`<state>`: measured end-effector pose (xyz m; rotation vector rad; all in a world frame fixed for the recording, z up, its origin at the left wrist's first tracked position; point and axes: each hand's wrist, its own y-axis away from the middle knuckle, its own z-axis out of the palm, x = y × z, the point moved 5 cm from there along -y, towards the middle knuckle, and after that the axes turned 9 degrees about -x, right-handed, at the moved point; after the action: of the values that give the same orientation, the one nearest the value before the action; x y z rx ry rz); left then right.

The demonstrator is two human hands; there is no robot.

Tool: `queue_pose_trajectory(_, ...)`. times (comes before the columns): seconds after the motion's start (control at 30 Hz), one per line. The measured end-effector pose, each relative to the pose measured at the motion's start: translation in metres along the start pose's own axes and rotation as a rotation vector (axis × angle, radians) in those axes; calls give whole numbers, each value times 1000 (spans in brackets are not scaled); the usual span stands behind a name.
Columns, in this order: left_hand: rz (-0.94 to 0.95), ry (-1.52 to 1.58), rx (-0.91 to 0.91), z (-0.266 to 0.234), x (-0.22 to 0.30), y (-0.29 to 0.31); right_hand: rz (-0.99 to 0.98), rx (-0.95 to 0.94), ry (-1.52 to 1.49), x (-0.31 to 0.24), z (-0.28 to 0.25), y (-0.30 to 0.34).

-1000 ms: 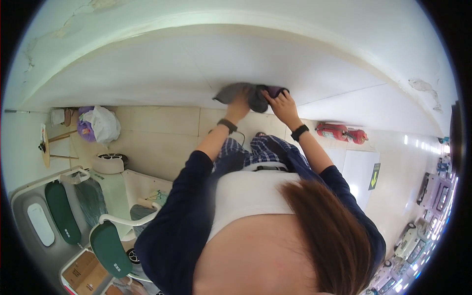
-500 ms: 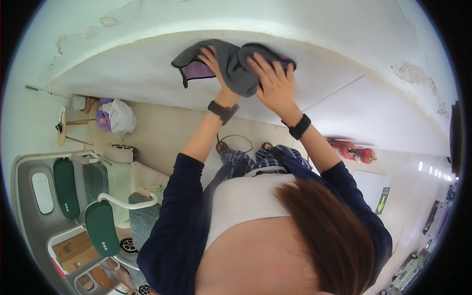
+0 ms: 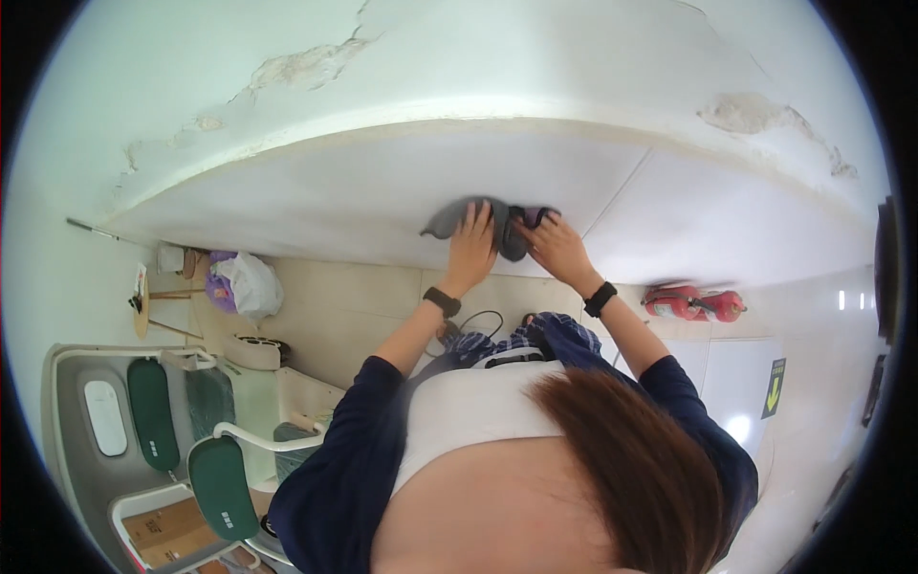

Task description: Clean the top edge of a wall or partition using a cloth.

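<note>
Taking the cloth as the clock's centre: just at six, the left hand (image 3: 470,251) lies over it with fingers slightly parted, laid along the fabric. At about five, the right hand (image 3: 559,251) touches its far end; I can't tell whether those fingers are gripping or only pressing. A black wristband (image 3: 600,298) circles that wrist. The soft grey cloth with purple underside and dark edging (image 3: 512,244) is bunched in rumpled folds against a smooth, white, seamed wall panel (image 3: 382,182). Below run glossy cream floor tiles (image 3: 363,287). At four stand red metal fire extinguishers (image 3: 693,304), close to the panel. Between eight and nine slumps a crinkled white plastic bag (image 3: 258,287); at half past seven, a rounded dark-green pad (image 3: 223,483). At half past ten, pale plaster (image 3: 306,67) is cracked and flaking.
</note>
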<state>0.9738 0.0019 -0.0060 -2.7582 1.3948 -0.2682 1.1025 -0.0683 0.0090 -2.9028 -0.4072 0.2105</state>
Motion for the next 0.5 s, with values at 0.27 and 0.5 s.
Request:
queue_pose_trajectory(0.27, 254, 21, 463, -115, 37, -55, 60, 646, -152, 10, -143, -12)
queue_pose_trajectory(0.5, 284, 100, -84, 28, 19, -42, 264, 196, -85, 38, 19, 36)
